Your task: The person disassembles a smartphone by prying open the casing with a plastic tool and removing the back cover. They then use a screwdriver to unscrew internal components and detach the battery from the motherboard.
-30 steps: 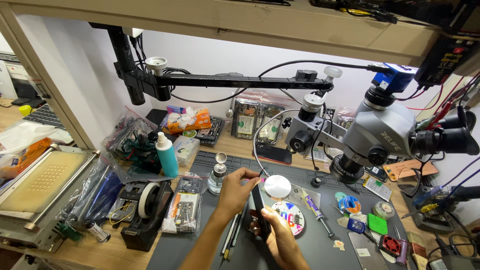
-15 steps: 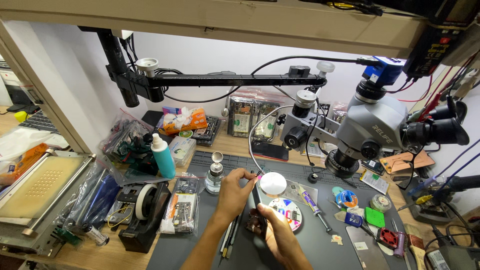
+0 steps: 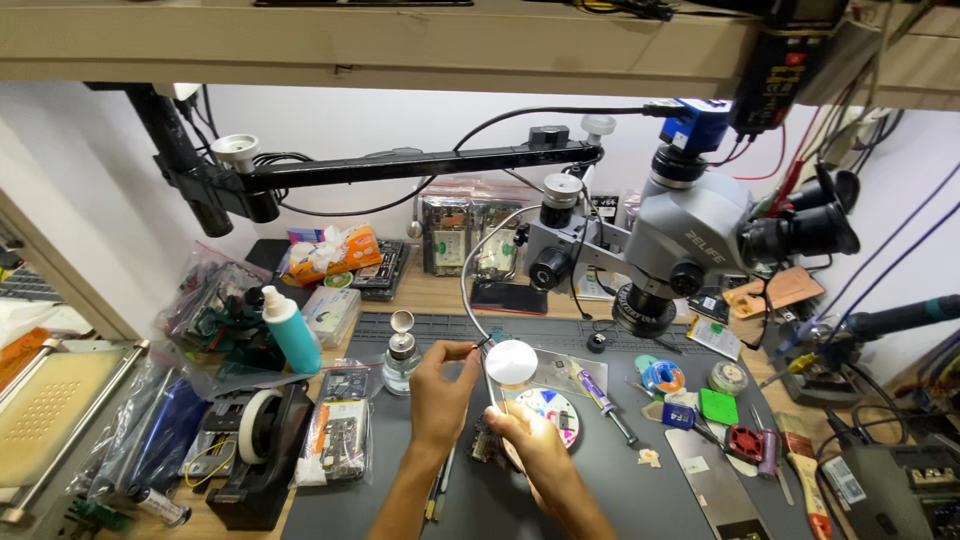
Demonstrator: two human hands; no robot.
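My left hand (image 3: 440,392) is raised over the grey work mat (image 3: 640,500), its thumb and fingers pinched on a thin tool (image 3: 490,375) that slants down toward my right hand. My right hand (image 3: 530,440) rests low on the mat, fingers curled around a small dark part (image 3: 484,446) under it. A round white lamp head (image 3: 511,361) on a bendy neck hangs just above both hands. A round multicoloured dish (image 3: 552,412) lies right beside my right hand.
A grey microscope (image 3: 690,240) on a black boom arm (image 3: 400,165) stands behind the mat. A small pump bottle (image 3: 401,355), a teal spray bottle (image 3: 290,335), a tape dispenser (image 3: 262,440), a screwdriver (image 3: 604,390), a green pad (image 3: 718,406) and a brush (image 3: 805,470) surround the hands.
The view has shifted slightly to the left and nearer. Both hands stay together at the small part, with the left hand's tool angled much as before.
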